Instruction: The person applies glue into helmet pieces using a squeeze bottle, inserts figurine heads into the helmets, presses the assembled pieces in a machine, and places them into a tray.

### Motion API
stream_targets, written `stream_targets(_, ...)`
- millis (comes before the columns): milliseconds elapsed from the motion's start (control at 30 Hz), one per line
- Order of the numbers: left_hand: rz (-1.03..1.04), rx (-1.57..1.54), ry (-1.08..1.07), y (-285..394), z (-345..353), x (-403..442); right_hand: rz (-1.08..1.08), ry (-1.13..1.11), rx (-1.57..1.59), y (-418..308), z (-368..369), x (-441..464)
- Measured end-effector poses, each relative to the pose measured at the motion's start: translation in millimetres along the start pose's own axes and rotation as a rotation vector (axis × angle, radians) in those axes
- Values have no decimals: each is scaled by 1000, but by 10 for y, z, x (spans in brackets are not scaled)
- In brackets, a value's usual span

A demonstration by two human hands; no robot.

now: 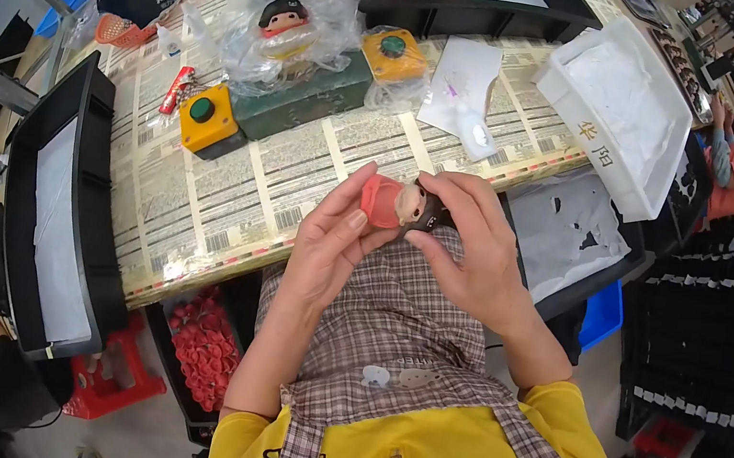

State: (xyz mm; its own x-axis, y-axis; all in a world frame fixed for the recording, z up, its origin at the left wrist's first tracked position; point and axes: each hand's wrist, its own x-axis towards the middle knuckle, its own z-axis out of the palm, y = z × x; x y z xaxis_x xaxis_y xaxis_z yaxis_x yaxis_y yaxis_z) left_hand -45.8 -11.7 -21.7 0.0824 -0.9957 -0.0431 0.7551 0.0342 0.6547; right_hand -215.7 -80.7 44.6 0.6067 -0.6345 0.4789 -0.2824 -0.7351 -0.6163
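Above my apron, in front of the table edge, both hands hold a small doll figurine (391, 202) with a red body, a pale face and black hair. My left hand (331, 241) has its fingers and thumb wrapped around the red body. My right hand (474, 237) grips the dark-haired head from the other side. The figurine lies tilted sideways, its head toward my right hand. Head and body touch, but I cannot tell whether they are one piece.
Two yellow button boxes (208, 120) (394, 54) flank a green block (307, 95), where a plastic-wrapped doll head (284, 18) sits. A white tray (652, 180) stands at right. Black trays (98, 213) (489, 24) stand left and behind, the back one with figurines. Below lie red parts (205, 352).
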Motion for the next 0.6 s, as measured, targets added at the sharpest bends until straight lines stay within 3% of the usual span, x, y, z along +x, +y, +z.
stream_targets(600,15,122,-17,-10,46,-71,-27,-4,-48,10,185,-51)
